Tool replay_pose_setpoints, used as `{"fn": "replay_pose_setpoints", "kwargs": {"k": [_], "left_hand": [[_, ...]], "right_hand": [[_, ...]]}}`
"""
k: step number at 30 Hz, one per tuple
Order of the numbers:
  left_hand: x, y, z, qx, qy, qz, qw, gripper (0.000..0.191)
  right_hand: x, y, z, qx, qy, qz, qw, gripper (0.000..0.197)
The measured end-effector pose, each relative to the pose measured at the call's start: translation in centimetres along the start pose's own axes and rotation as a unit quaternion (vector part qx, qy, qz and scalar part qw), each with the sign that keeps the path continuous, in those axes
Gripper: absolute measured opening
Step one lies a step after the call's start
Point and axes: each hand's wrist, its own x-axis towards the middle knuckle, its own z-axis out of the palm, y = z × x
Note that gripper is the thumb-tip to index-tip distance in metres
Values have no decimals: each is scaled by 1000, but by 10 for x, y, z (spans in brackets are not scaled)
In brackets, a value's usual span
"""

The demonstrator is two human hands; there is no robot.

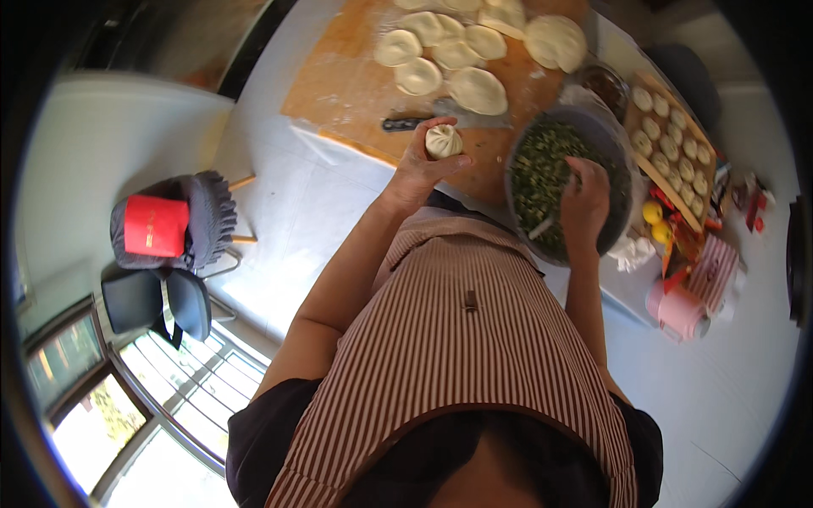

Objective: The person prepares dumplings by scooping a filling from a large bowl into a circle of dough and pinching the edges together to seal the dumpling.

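My left hand (422, 162) holds a pleated, round stuffed bun (443, 141) above the near edge of a floured wooden board (343, 76). Over a large bowl (619, 209) of chopped green filling (540, 159) is my right hand (587, 197); its fingers are bent, and whether they grip something cannot be told. A light-coloured utensil handle (541, 228) lies in the filling beside it. Several flat dough rounds (477, 91) are spread over the board. Just beyond my left hand lies a cleaver with a black handle (404, 124), its blade partly under one dough round.
On the right, a wooden tray (665, 185) holds several small pleated buns. Past the bowl stands a container of dark contents (603, 86). Yellow fruit (652, 213), crumpled white plastic (633, 253) and a pink container (676, 309) are nearer. Chairs (216, 216) stand at the left.
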Motion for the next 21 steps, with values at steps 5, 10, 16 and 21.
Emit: {"fn": "replay_pose_setpoints", "kwargs": {"k": [5,10,16,21], "left_hand": [[7,12,-99,172,173,112,963,59],[52,29,-194,370,341,194,842,53],[107,63,-216,407,388,212,799,48],[114,35,-242,659,350,265,611,63]], "right_hand": [[-10,6,6,-8,-5,30,999,17],[-15,-8,11,12,-33,61,998,12],[-29,-19,4,3,-43,113,993,10],[-49,-13,-7,-21,-42,102,994,9]]}}
